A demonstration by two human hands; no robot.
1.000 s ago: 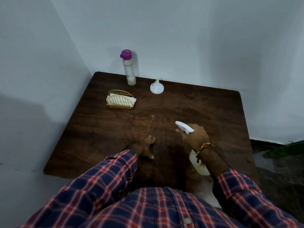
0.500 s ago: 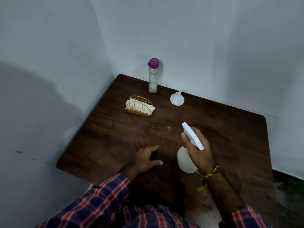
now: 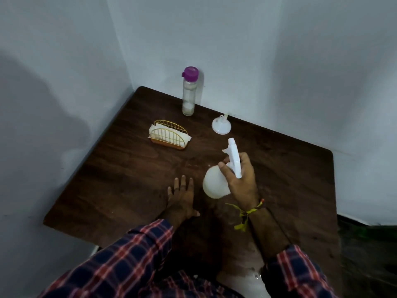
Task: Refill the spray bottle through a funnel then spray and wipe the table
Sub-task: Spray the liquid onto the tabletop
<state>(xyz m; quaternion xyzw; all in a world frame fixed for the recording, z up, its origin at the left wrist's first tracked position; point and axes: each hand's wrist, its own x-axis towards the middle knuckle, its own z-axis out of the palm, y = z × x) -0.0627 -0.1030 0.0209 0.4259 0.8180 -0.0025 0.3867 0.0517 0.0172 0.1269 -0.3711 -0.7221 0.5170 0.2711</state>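
My right hand (image 3: 241, 181) grips the neck of a white spray bottle (image 3: 214, 184), held tilted above the dark wooden table (image 3: 120, 179) with its nozzle pointing away from me. My left hand (image 3: 181, 198) lies flat on the tabletop just left of the bottle, fingers spread, holding nothing. A white funnel (image 3: 221, 125) rests upside down near the far edge. A clear bottle with a purple cap (image 3: 189, 91) stands upright in the far corner. A gold wire holder with white napkins (image 3: 169, 135) sits left of the funnel.
White walls close in the table at the back and on the left. The table's right edge (image 3: 334, 190) borders a dark floor. A wet patch shows on the near edge of the table by my right forearm.
My right hand has lifted the spray bottle forward and higher, nozzle now pointing away. My left hand has flattened onto the table. The view has shifted so the corner sits more central.
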